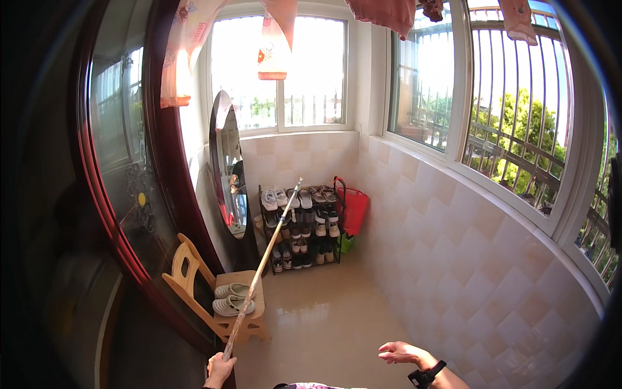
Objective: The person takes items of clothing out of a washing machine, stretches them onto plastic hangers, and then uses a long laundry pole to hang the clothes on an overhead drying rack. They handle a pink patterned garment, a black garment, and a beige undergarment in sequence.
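My left hand point(219, 370) grips the lower end of a long clothes-hanging pole point(265, 256), which slants up and away to the right. Its forked metal tip point(300, 181) appears in front of the top of the shoe rack in this view; whether it touches anything I cannot tell. My right hand point(401, 353) is held out at the lower right with nothing in it, fingers slightly curled and apart, and a black band point(427, 374) circles its wrist. Several pink garments point(273, 53) hang overhead at the top of the view, apart from the pole.
Along the left, a wooden chair point(192, 272) bears a pair of clogs point(233, 305) beneath the pole. Behind it leans an oval mirror point(228, 170). A black shoe rack point(302, 265) and a red bag point(354, 210) stand at the far wall. A glazed door point(131, 160) lines the left.
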`<move>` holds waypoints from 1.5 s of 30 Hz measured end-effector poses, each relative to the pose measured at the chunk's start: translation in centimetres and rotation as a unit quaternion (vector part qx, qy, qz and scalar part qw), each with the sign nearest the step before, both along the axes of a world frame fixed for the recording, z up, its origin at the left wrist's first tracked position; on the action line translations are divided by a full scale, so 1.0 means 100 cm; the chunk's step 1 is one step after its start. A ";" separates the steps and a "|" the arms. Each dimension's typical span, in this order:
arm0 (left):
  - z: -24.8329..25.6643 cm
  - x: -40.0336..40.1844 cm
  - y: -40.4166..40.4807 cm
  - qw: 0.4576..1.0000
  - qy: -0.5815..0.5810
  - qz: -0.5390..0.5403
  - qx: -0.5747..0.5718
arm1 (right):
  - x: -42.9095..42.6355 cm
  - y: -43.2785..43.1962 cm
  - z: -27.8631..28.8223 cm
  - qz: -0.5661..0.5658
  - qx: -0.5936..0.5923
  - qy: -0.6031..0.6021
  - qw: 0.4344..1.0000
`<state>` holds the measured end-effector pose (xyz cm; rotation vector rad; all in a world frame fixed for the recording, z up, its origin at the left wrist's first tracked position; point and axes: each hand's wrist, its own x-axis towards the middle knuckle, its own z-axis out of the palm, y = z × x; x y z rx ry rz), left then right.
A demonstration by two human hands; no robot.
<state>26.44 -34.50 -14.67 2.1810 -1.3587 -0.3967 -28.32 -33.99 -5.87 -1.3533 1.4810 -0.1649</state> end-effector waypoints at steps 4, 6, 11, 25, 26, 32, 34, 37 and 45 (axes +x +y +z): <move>0.024 -0.004 0.040 0.985 0.041 -0.081 0.146 | 0.026 -0.008 -0.015 0.028 -0.058 -0.036 0.997; 0.029 -0.001 0.056 0.975 0.014 -0.126 0.184 | 0.044 -0.008 -0.015 0.039 -0.052 -0.060 0.996; 0.070 -0.018 0.076 0.939 -0.003 -0.233 0.254 | 0.079 -0.004 -0.053 -0.133 -0.030 -0.179 0.974; 0.030 -0.017 -0.006 0.835 0.048 -0.548 0.023 | 0.083 0.037 0.012 -0.525 -0.255 -0.542 0.604; 0.027 -0.013 -0.011 0.824 0.031 -0.566 0.001 | 0.108 0.040 0.040 -0.539 -0.283 -0.528 0.592; 0.003 -0.007 -0.033 0.726 0.033 -0.687 -0.012 | 0.160 0.126 0.097 -0.460 -0.446 -0.538 0.548; -0.015 -0.016 -0.037 0.684 0.003 -0.729 0.002 | 0.192 0.161 0.107 -0.494 -0.470 -0.500 0.534; -0.051 -0.029 -0.042 0.631 -0.035 -0.773 0.047 | 0.225 0.219 0.114 -0.493 -0.515 -0.424 0.558; -0.007 -0.108 -0.006 0.556 -0.048 -0.824 0.093 | 0.311 0.350 0.066 -0.656 -0.540 -0.228 0.475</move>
